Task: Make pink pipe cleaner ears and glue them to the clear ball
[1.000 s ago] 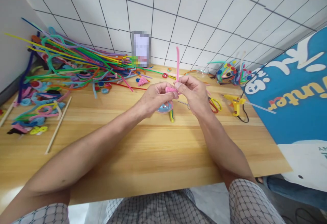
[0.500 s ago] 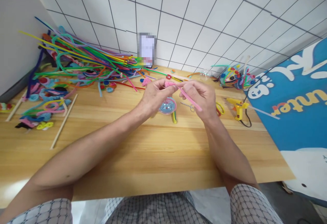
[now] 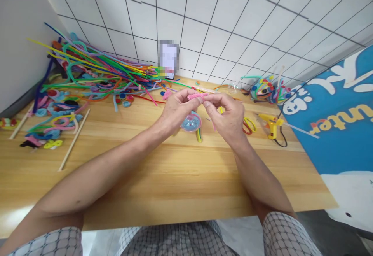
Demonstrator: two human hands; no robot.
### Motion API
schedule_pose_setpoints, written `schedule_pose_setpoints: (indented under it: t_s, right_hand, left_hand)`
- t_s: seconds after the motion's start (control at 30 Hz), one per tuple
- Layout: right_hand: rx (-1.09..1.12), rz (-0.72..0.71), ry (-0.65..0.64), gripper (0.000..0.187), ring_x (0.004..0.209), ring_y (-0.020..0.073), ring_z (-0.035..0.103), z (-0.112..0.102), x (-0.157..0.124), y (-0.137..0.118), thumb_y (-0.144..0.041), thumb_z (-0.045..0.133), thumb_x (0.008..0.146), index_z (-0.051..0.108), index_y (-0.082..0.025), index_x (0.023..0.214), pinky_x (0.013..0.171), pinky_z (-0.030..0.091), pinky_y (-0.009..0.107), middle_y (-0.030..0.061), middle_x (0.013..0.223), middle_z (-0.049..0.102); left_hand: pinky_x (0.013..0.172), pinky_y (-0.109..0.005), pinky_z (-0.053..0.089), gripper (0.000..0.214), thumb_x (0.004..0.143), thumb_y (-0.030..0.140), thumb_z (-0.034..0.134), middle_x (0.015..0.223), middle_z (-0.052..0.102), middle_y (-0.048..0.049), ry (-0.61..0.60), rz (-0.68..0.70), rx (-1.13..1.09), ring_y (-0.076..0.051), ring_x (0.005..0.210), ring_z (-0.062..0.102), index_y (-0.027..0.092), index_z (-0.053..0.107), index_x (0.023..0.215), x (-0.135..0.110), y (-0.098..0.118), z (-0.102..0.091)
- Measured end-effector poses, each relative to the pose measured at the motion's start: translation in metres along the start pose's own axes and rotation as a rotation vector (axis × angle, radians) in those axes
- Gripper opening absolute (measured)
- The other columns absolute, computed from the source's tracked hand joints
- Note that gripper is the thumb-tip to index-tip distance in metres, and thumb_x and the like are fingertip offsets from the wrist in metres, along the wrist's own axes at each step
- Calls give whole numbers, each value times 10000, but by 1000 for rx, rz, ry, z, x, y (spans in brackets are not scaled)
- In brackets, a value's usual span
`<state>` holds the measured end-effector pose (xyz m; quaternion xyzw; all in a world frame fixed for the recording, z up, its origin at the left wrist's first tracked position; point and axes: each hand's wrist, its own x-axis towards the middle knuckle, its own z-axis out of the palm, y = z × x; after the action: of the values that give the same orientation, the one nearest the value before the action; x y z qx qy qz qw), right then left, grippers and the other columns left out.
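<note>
Between my two hands, above the table, is a pink pipe cleaner (image 3: 194,97) wound into a tight coil. My left hand (image 3: 180,108) is closed on the coiled part, thumb in front. My right hand (image 3: 225,116) pinches the same pipe cleaner at the coil's right end, and a short pink tail hangs below its fingers. Under the hands stands a clear plastic ball (image 3: 190,121) with a pink rim and bluish inside. A yellow-green strip (image 3: 199,135) sticks out in front of it. Another pink coil (image 3: 166,94) lies behind my left hand.
A big pile of coloured pipe cleaners (image 3: 116,65) fills the back left, near a leaning phone (image 3: 168,59). Wooden sticks (image 3: 74,139) and fuzzy shapes lie left. To the right are scissors (image 3: 249,125), a yellow glue gun (image 3: 272,125) and decorated colourful figures (image 3: 262,88).
The loose pink length that slanted across my right hand has swung down and mostly behind it. My right fingers have closed in toward the coil, while my left hand stays nearly in place.
</note>
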<state>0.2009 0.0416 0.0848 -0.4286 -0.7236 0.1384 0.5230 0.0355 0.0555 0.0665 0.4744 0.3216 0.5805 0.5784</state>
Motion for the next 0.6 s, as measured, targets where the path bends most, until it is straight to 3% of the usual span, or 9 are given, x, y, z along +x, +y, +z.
schedule_pose_setpoints:
  t_s: [0.23, 0.6]
  right_hand:
    - [-56, -68, 25, 136, 715, 178, 695, -1, 1, 2, -199, 730, 917, 823, -290, 879, 727, 583, 349, -6, 860, 828]
    - [-98, -97, 5, 163, 718, 186, 666, -4, 1, 2, -198, 713, 935, 812, -292, 846, 750, 549, 364, -2, 828, 802]
  left_hand:
    - [600, -260, 443, 216, 786, 388, 836, 708, 659, -5, -20, 24, 70, -131, 655, 550, 195, 745, 750, -1, 4, 0]
    - [674, -281, 482, 337, 762, 504, 900, 788, 731, -25, -96, 44, 100, -152, 719, 600, 191, 785, 805, 2, 7, -3]
